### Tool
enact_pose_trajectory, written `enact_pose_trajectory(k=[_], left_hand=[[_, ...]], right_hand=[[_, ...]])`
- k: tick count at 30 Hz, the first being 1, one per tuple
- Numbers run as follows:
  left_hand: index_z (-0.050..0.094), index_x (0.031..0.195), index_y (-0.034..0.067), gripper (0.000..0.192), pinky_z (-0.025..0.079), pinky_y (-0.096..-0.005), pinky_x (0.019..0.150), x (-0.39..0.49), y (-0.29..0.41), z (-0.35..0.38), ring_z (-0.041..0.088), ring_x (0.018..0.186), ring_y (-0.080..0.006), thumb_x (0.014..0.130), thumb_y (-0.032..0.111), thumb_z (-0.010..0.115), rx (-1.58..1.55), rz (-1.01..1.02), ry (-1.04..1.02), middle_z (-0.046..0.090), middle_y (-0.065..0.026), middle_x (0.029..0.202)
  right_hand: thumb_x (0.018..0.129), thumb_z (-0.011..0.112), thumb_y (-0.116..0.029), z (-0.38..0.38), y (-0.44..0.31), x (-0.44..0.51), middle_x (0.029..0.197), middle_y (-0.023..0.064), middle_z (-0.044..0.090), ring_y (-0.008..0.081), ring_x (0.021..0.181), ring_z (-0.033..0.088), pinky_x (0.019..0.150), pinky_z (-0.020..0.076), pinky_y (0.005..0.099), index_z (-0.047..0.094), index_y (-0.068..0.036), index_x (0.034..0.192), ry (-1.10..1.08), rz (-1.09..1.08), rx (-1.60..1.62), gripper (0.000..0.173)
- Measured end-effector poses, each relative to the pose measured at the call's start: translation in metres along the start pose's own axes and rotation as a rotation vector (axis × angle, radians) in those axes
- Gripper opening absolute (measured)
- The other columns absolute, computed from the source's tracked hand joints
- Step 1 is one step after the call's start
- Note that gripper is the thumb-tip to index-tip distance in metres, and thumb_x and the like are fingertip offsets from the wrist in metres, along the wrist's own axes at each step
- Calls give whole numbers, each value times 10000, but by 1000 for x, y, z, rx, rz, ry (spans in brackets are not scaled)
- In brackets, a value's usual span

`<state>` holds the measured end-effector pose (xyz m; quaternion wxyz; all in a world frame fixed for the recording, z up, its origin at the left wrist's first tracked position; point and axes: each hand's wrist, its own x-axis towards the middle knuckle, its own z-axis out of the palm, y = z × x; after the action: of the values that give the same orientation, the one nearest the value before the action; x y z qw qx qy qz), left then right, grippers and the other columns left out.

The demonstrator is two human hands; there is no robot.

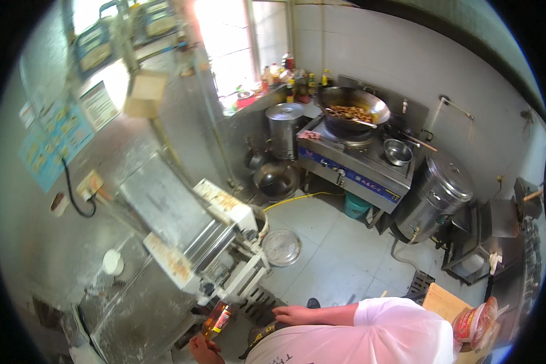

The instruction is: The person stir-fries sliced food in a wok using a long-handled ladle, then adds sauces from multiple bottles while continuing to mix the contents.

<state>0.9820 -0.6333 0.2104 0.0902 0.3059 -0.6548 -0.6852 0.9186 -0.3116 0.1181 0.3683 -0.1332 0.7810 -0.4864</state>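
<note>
My left hand point(204, 349) is at the bottom edge, its fingers around one end of a glass bottle point(217, 320). Amber liquid shows in the bottle, which is tilted and bears a red and yellow label. My right hand point(293, 315) reaches out loosely in front of my white shirt point(341, 343), with no object visible in it. Just below it, a dark cloth with yellow lettering point(261, 335) hangs at my waist. Beyond the bottle stands a dough sheeter point(218, 245) with metal rollers and a sloping steel tray point(166, 200).
A large wok of food point(352, 111) sits on a steel gas range point(355, 159). Beside the range stand a lidded stockpot point(284, 132) and a tall steel urn point(437, 195). A round lid point(282, 247) and a yellow hose point(295, 199) lie on the tiled floor. A floury steel table point(136, 309) is at left.
</note>
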Motion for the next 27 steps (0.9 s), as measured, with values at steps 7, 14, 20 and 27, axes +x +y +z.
enact_pose_trajectory(k=[7,14,20,27], left_hand=[[628,1264,74,320,513,-360,766,15,3,132,616,973,-232,1022,276,572,-70,-271,-153,632,-113,1125],[643,1165,66,203,509,-352,693,53,-22,205,606,815,-200,1045,199,547,244,-2,-285,648,-76,966],[530,1014,60,162,439,-312,468,48,31,281,534,521,-151,983,171,643,-71,-258,-320,558,-46,722],[508,1004,51,234,421,-347,417,106,3,346,519,474,-195,1047,270,576,-131,-337,-503,541,-77,669]], right_hand=[[1062,421,-563,-92,100,-112,1570,215,439,355,1470,398,1226,291,395,356,-32,1569,39,89,209,738],[1078,438,-513,-126,148,-129,1606,160,418,296,1464,422,1211,327,367,361,-68,1582,158,73,185,677],[1093,448,-457,-146,137,-111,1576,103,479,255,1449,450,1197,340,341,401,-179,1582,143,61,366,564],[1089,419,-488,-156,144,-149,1606,124,430,274,1494,385,1220,290,332,379,-118,1586,329,261,440,620]])
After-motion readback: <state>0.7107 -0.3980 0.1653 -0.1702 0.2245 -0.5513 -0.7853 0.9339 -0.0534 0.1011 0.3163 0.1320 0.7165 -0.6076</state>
